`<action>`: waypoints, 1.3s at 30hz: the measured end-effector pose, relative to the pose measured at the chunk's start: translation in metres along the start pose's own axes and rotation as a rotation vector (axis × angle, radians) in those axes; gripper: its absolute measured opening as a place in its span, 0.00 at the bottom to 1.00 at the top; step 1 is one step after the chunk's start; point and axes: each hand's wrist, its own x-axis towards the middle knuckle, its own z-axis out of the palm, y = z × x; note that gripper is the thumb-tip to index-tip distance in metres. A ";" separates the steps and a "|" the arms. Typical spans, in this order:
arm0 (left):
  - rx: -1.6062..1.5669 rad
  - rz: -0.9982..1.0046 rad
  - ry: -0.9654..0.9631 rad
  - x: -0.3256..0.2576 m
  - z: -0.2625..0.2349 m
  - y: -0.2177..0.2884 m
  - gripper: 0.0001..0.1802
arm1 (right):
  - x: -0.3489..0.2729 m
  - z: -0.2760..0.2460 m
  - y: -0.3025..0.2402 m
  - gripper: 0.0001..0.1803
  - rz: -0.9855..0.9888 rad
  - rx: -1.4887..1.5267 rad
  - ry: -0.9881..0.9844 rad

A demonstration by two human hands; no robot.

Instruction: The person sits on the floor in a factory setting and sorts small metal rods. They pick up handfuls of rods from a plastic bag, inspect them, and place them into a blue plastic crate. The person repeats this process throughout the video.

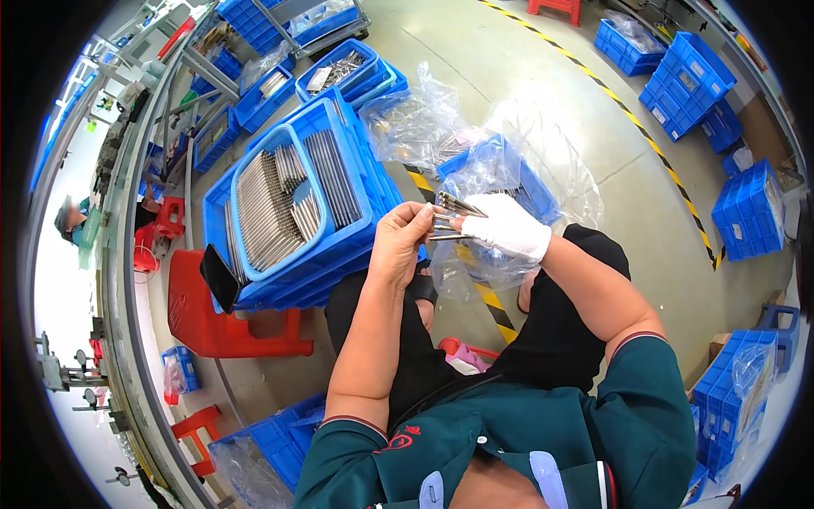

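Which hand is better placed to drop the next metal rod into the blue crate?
Left, probably. The bare left hand pinches the rods and sits beside the blue crate; the gloved right hand grips the bundle farther away.

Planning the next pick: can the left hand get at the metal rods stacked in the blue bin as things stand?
Probably yes. The blue bin sits open-topped just left of the left hand, and nothing covers the metal rods. But its fingers are pinching rods also gripped by the gloved right hand.

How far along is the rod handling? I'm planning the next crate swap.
Done: many metal rods lie in rows in the blue crate. In hand: the gloved right hand grips a bundle of rods, and the bare left hand pinches its ends. Left: the bundle isn't yet in any crate.
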 end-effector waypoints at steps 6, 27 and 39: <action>0.237 0.087 0.034 -0.002 -0.001 0.006 0.09 | 0.000 -0.001 -0.001 0.17 0.065 0.049 -0.039; 0.265 0.092 0.055 -0.005 0.005 0.007 0.09 | 0.003 0.005 0.000 0.25 -0.047 -0.300 0.033; 0.097 0.018 0.083 0.001 0.002 -0.004 0.09 | 0.005 0.007 0.006 0.23 0.028 -0.198 0.073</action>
